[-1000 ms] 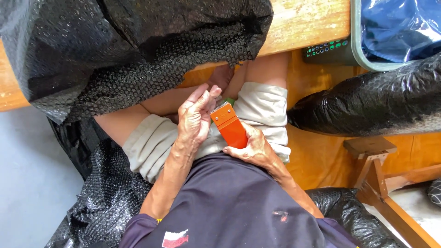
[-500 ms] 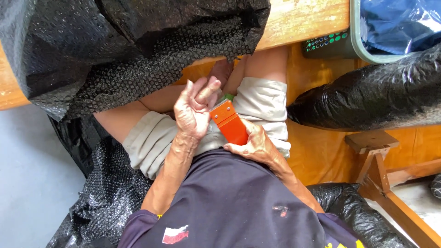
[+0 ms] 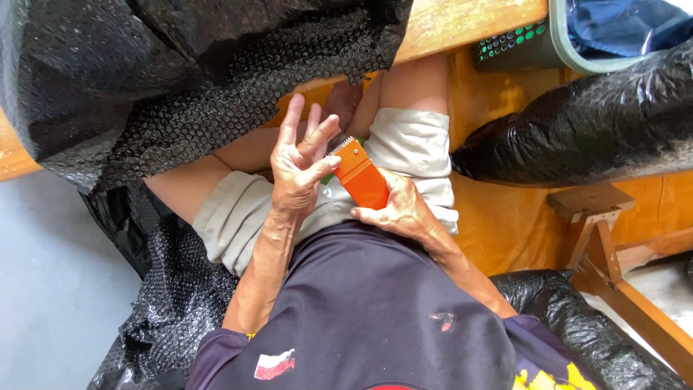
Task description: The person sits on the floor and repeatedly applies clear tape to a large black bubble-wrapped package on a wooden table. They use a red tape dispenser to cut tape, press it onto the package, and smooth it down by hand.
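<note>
I sit and look down at my lap. My right hand [image 3: 401, 211] grips an orange tape dispenser [image 3: 359, 173] with a toothed metal edge at its far end. My left hand [image 3: 297, 167] is beside the dispenser's toothed edge, fingers spread and lifted, its fingertips near or touching that end. Whether tape runs between the fingers and the dispenser I cannot tell. Both hands hover over my light grey shorts [image 3: 411, 141]. A sheet of black bubble wrap [image 3: 180, 79] hangs off the wooden table edge [image 3: 462, 25] just beyond my left hand.
A roll of black bubble wrap [image 3: 577, 130] lies at the right, above a wooden stool [image 3: 592, 209]. A green basket [image 3: 527, 43] with blue plastic in it sits at the top right. More black bubble wrap [image 3: 166, 310] lies beside my left leg on the grey floor [image 3: 50, 289].
My left hand has opened its fingers and lifted them further from my lap, at the dispenser's toothed end. My right hand keeps its hold on the dispenser.
</note>
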